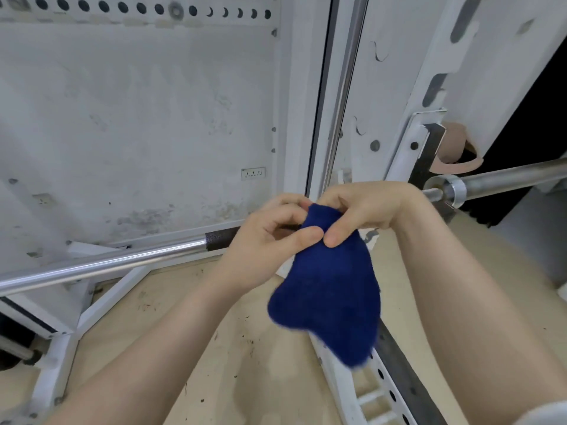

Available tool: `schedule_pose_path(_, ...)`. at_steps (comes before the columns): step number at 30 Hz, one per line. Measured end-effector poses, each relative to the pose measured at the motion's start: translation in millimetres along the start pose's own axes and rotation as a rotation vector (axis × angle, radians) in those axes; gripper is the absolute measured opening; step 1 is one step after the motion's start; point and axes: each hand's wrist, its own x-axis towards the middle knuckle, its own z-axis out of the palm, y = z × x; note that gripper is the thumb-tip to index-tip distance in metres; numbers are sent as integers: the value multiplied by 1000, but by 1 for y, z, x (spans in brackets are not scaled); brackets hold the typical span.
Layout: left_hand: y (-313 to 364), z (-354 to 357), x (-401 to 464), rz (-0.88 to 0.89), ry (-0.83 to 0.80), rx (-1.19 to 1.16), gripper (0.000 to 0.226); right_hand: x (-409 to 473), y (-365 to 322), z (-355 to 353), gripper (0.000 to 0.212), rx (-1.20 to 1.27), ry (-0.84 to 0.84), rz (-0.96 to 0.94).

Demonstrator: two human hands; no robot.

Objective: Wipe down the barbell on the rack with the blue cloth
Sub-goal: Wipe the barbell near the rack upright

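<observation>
A dark blue cloth hangs down in the middle of the head view. My left hand pinches its top edge from the left, thumb against the fabric. My right hand pinches the same top edge from the right. Behind both hands the steel barbell runs from lower left to upper right, with a dark knurled section just left of my left hand. The bar's collar and sleeve show at the right, resting on the rack hook. The stretch of bar between is hidden by my hands and the cloth.
A white rack upright with slots stands at the right, a chrome guide rod beside it. White base struts cross the tan floor at the left. A perforated rail lies below the cloth. A stained white wall is behind.
</observation>
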Motion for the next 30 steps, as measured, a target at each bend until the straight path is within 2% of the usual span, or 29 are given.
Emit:
schedule_pose_path(2,-4,-9,2,-74,94,123,14,16,2,1,25,-81,115,45)
schedule_pose_path(4,-14,-24,8,-167,215,357,16,41,5,3,20,-301,415,76)
schedule_pose_path(7,-33,-44,13,-281,370,542,11,87,8,28,29,-621,925,33)
schedule_pose_path(9,-42,-47,13,-317,421,701,11,112,10,52,31,-639,1092,-12)
schedule_pose_path(11,-48,-50,12,-362,472,805,16,127,13,74,25,-541,1082,-57)
schedule_pose_path(12,-49,-52,13,-404,482,796,20,134,17,82,27,-576,1088,-53)
schedule_pose_path(15,-51,-60,14,-491,483,712,24,143,34,92,39,-869,1254,25)
schedule_pose_path(17,-52,-62,14,-473,485,792,22,145,39,93,45,-956,1344,21)
schedule_pose_path(20,-51,-68,11,-461,482,824,26,153,37,98,42,-1045,1376,85)
schedule_pose_path(22,-49,-77,9,-475,454,847,28,157,32,108,45,-967,1338,116)
schedule_pose_path(26,-43,-98,2,-483,250,887,24,157,28,109,49,-923,1257,70)
schedule_pose_path(30,-37,-112,-8,-369,185,962,24,161,11,99,39,-878,1137,135)
